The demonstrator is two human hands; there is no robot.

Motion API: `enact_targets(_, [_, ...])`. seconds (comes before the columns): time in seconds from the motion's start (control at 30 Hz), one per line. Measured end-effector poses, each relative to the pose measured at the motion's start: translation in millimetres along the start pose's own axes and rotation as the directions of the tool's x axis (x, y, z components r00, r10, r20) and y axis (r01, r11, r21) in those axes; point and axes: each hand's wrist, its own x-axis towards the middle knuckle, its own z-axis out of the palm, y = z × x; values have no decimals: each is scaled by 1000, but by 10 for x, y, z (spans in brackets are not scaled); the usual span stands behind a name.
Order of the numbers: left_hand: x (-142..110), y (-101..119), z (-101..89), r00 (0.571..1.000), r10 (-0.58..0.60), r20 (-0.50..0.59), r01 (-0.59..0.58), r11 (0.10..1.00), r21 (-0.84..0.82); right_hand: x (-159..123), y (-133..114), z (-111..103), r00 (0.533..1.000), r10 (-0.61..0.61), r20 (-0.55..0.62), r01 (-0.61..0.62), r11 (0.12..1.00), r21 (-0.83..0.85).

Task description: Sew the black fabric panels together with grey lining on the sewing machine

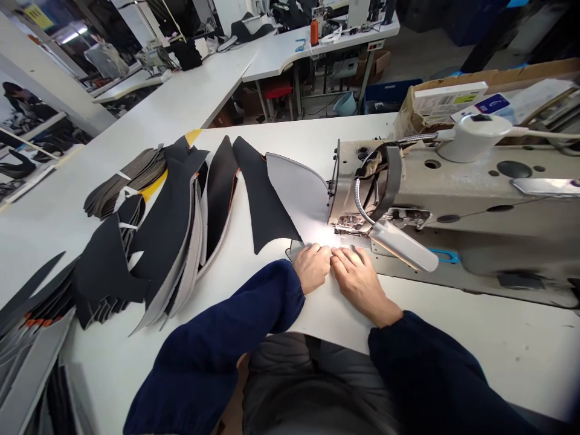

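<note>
My left hand (312,267) curls its fingertips onto the near edge of a pale grey fabric panel (296,193), just in front of the presser foot (348,225) of an industrial sewing machine (435,199). My right hand (354,283) lies flat beside it, fingers on the same material and nearest the foot. A pointed black panel (260,199) overlaps the grey one. Further left lies a fanned stack of black, grey-edged panels (170,229). Navy sleeves cover both my forearms. The needle is hidden behind the machine's fittings.
A gooseneck lamp (403,244) hangs over the right of my hands. A white table (507,344) carries the machine. A cardboard box (489,90) stands behind it. More cut panels (31,320) lie at the far left, with other sewing tables (317,54) beyond.
</note>
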Motion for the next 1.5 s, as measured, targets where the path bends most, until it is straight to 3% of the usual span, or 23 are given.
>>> enact_targets(0.4, [271, -18, -21, 995, -48, -93, 51, 998, 34, 24, 78, 85, 997, 71, -38, -73, 996, -60])
enact_targets(0.73, [388, -118, -24, 985, -97, -140, 103, 994, 36, -172, 144, -148, 960, 193, -202, -141, 959, 247])
enact_targets(0.93, [392, -114, 30, 986, -85, -143, 87, 996, 6, -343, 222, -179, 917, 285, -278, -199, 933, 299])
enact_targets(1.23, [455, -54, 62, 962, -150, -228, 134, 988, -82, -392, 378, -57, 938, 134, -319, -79, 980, 181])
enact_targets(1.37, [505, -55, 119, 956, -125, -266, 113, 992, -59, -404, 438, 22, 961, 124, -247, -83, 982, 169])
enact_targets(1.5, [542, -66, 74, 949, -167, -266, 147, 985, -93, -383, 336, 71, 952, 287, -104, -243, 920, 309])
